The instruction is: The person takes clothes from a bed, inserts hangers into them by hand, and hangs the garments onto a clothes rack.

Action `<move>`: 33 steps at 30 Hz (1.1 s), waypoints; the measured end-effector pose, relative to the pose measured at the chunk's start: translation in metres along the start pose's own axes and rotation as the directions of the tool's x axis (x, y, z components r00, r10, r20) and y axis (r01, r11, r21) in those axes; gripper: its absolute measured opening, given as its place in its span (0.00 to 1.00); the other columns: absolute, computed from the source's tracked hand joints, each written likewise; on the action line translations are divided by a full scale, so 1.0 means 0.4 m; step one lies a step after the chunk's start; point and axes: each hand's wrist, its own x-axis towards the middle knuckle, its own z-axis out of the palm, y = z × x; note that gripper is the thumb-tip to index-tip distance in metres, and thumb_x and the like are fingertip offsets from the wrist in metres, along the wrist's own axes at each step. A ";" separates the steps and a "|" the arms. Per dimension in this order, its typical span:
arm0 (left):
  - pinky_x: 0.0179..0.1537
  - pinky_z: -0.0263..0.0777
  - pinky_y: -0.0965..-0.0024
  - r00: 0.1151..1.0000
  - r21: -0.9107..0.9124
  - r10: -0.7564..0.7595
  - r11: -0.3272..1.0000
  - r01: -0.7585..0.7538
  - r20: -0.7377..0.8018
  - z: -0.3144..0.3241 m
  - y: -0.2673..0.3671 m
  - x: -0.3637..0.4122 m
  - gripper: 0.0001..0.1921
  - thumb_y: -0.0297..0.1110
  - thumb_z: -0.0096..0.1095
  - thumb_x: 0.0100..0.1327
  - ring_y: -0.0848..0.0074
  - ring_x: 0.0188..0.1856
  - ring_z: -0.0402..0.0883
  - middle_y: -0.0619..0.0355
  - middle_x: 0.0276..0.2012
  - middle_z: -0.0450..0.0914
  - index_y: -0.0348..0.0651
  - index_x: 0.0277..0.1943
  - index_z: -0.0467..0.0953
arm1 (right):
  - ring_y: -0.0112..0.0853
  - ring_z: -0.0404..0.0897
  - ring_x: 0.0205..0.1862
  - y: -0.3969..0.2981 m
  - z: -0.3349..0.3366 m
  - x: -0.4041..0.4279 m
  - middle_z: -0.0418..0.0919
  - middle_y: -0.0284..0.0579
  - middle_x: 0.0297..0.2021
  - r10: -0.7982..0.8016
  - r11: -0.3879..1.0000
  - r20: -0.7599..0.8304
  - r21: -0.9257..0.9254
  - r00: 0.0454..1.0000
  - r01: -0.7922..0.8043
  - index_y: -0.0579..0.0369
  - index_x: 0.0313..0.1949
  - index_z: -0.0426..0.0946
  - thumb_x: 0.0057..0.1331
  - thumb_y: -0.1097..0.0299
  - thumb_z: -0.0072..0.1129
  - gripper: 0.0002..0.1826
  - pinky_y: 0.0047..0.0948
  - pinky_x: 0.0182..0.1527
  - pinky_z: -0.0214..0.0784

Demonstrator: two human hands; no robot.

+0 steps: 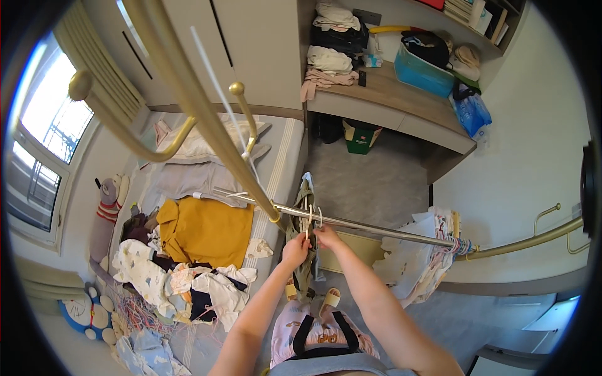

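A metal clothes rail [357,225] runs across in front of me, tied at its left to a gold coat stand [221,136]. An olive green garment [305,263] hangs below the rail on a white hanger [310,217]. My left hand [296,251] is closed on the lower part of this hanger, just under the rail. My right hand [327,236] pinches a second pale hanger [320,215], whose hook stands by the rail; a light garment partly shows beneath it. Several garments on hangers [423,258] are bunched at the rail's right end.
On the bed [282,141] at left lie a mustard garment [207,230], heaped clothes [221,286], pillows and a tangle of pink and blue hangers [141,305]. A desk [390,91] behind holds folded clothes and a blue bin [421,70]. A green box [360,138] stands beneath it.
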 end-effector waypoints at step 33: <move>0.39 0.69 0.68 0.907 -0.330 0.322 0.916 -0.227 0.271 0.580 0.164 -0.011 0.24 0.20 0.46 0.49 0.62 0.36 0.77 0.44 0.41 0.77 0.35 0.53 0.71 | 0.49 0.70 0.48 0.344 -0.262 -0.362 0.71 0.53 0.44 -0.479 0.877 -0.693 -0.399 0.539 0.267 0.59 0.39 0.73 0.47 0.82 0.44 0.18 0.38 0.51 0.62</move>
